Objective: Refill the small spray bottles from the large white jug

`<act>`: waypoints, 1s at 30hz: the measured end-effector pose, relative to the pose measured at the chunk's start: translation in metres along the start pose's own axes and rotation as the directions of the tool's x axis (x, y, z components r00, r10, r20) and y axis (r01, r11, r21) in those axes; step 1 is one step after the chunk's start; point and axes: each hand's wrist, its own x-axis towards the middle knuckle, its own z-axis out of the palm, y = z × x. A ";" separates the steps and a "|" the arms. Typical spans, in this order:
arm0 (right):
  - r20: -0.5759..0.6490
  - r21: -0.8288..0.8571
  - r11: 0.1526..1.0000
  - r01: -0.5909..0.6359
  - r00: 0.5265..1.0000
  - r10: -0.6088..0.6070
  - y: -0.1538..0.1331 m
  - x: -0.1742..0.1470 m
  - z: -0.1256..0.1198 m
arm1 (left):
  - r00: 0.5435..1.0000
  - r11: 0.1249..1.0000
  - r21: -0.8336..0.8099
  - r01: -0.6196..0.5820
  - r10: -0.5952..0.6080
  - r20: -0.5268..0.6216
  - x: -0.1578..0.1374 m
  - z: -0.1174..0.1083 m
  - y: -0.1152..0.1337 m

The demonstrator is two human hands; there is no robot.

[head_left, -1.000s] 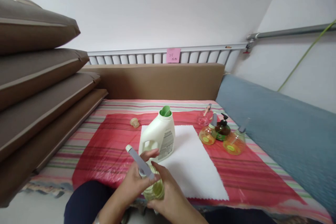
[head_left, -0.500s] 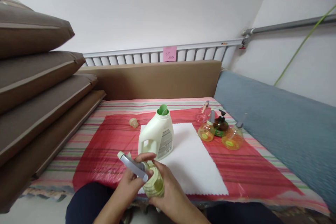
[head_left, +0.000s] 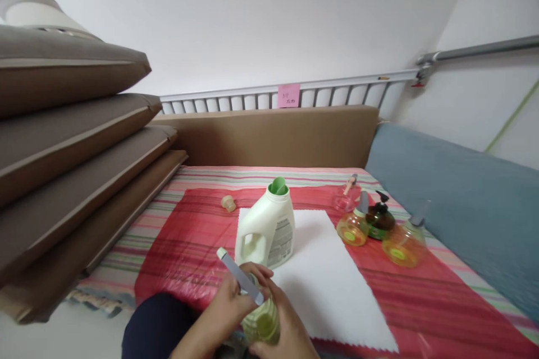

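Low in front of me, a spray bottle [head_left: 264,324] with a translucent yellow-green, ribbed body is tilted between my hands. My left hand [head_left: 227,304] grips it at the neck, around the grey trigger head [head_left: 239,275]. Wrapped around the body from the right side is my right hand [head_left: 291,330]. Just beyond my fingers stands a pale detergent jug [head_left: 256,230], upright, its green pouring spout [head_left: 278,185] uncovered. A small beige translucent cap [head_left: 228,203] lies left of the jug.
A white sheet [head_left: 328,286] lies under the jug on a red plastic cover [head_left: 177,247]. At right stand a pink spray bottle [head_left: 344,198], two amber spray bottles [head_left: 352,230] and a dark pump bottle [head_left: 380,217]. Brown cushions [head_left: 76,134] are stacked at left.
The camera view has swung, so the scene sits further right and lower. Both hands stay on the spray bottle, and its trigger head slants a little more steeply.
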 end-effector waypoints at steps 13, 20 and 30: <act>-0.039 -0.024 1.000 0.000 0.999 -0.001 0.033 0.014 0.052 | 0.927 0.989 0.075 -0.126 0.144 -0.346 -0.013 -0.012 -0.060; 0.157 0.030 0.990 0.140 0.977 -0.143 0.029 0.045 0.096 | 0.780 0.970 0.236 -0.063 0.195 -0.594 -0.025 -0.059 -0.063; 0.104 -0.107 0.990 0.091 0.991 -0.080 0.001 0.098 0.142 | 0.528 0.904 0.426 -0.024 0.374 -0.763 0.004 -0.165 -0.066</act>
